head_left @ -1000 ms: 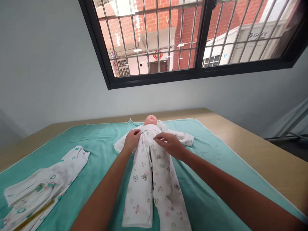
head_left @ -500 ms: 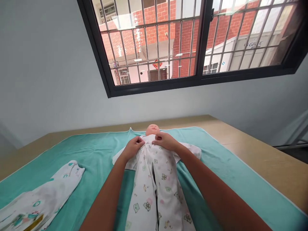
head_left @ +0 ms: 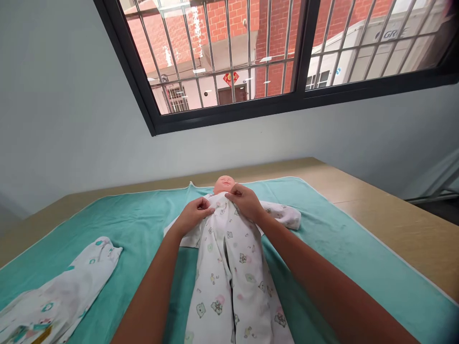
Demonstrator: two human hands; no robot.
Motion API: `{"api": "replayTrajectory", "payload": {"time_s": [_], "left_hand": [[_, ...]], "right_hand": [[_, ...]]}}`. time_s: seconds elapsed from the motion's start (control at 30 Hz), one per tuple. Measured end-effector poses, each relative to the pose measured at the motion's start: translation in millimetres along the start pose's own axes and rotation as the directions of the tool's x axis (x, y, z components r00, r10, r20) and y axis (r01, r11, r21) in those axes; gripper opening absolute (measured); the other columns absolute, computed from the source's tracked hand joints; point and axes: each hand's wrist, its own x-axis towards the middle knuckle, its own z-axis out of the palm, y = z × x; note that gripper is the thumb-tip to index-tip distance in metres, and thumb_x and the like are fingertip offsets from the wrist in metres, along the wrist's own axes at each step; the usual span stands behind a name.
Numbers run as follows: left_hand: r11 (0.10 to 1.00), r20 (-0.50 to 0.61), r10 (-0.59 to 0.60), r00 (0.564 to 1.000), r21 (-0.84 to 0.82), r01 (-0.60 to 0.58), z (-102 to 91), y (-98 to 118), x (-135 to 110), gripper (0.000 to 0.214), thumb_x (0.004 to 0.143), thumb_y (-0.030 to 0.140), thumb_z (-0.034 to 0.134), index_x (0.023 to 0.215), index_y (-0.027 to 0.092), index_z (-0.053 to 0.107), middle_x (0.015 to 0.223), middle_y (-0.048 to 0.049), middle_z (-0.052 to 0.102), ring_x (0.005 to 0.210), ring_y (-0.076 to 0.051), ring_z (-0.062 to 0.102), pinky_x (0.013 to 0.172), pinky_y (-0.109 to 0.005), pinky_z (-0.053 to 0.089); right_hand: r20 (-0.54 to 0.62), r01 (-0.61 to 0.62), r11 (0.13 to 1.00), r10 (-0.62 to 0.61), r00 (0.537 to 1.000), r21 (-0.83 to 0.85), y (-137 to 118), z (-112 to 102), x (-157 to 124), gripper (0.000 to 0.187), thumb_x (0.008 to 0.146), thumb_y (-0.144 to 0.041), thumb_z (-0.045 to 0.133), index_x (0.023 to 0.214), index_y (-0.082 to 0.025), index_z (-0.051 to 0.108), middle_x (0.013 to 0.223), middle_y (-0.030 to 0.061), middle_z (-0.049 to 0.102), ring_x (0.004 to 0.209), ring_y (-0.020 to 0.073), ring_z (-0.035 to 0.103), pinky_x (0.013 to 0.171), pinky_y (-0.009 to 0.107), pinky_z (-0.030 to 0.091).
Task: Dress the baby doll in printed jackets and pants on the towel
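Note:
A baby doll [head_left: 224, 183] lies on its back with its head at the far end. Over its body is a white baby romper [head_left: 229, 243] printed with small bears, its sleeves spread sideways and its two legs running down toward me. My left hand [head_left: 195, 215] is closed in a pinch on the romper's edge at the left of the chest. Higher up, just below the doll's chin, my right hand [head_left: 245, 200] pinches the cloth between thumb and fingers. The doll's arms and legs are hidden.
A teal cloth [head_left: 139, 229] with a pale border covers much of the wooden table [head_left: 373, 205]. On the left lies another white printed baby garment [head_left: 71, 291]. Behind the table are a pale wall [head_left: 229, 148] and a barred window [head_left: 229, 62].
My right hand has moved up toward the doll's chin, drawing the printed front of the romper higher over the chest. My left hand stays at the left of the chest. The camera view has tilted downward.

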Motion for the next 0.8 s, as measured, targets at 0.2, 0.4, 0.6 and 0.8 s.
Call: {"api": "replayTrajectory", "payload": {"time_s": [0.2, 0.4, 0.6, 0.8], "left_hand": [[1.0, -0.111, 0.011, 0.994, -0.016, -0.013, 1.1, -4, 1, 0.027, 0.079, 0.042, 0.064, 0.073, 0.018, 0.055, 0.07, 0.0022, 0.055, 0.069, -0.013, 0.047, 0.064, -0.024, 0.037], [1.0, -0.127, -0.003, 0.992, -0.013, 0.002, -3.1, -2, -1, 0.025, 0.078, 0.04, 0.068, 0.071, 0.018, 0.057, 0.079, 0.0, 0.065, 0.07, -0.013, 0.051, 0.065, -0.025, 0.038], [0.997, 0.008, -0.043, 0.999, 0.058, 0.043, -10.6, -3, -3, 0.025, 0.076, 0.04, 0.069, 0.071, 0.018, 0.058, 0.077, 0.0016, 0.06, 0.072, -0.013, 0.048, 0.066, -0.025, 0.036], [1.0, 0.036, -0.01, 0.999, 0.029, 0.009, -9.9, -4, -5, 0.026, 0.077, 0.039, 0.069, 0.072, 0.018, 0.053, 0.072, 0.0046, 0.05, 0.068, -0.012, 0.042, 0.064, -0.024, 0.033]], "right_hand": [[0.021, -0.015, 1.0, 0.016, 1.0, -0.014, -2, 0, -1, 0.025, 0.081, -0.037, 0.056, 0.068, -0.02, 0.042, 0.067, -0.0045, 0.045, 0.067, 0.0134, 0.041, 0.064, 0.026, 0.032], [0.048, -0.026, 0.999, 0.028, 0.998, -0.035, -6, 0, -2, 0.025, 0.081, -0.037, 0.057, 0.069, -0.021, 0.043, 0.067, -0.0048, 0.044, 0.067, 0.0135, 0.041, 0.065, 0.026, 0.033], [0.046, -0.016, 0.999, 0.017, 0.999, -0.033, -7, 2, -3, 0.027, 0.081, -0.036, 0.058, 0.067, -0.021, 0.041, 0.066, -0.0048, 0.045, 0.067, 0.0135, 0.042, 0.064, 0.027, 0.033], [0.055, -0.014, 0.998, 0.017, 0.998, -0.057, -5, 2, -4, 0.024, 0.082, -0.037, 0.058, 0.07, -0.021, 0.045, 0.067, -0.0056, 0.047, 0.067, 0.0133, 0.043, 0.064, 0.027, 0.034]]}}
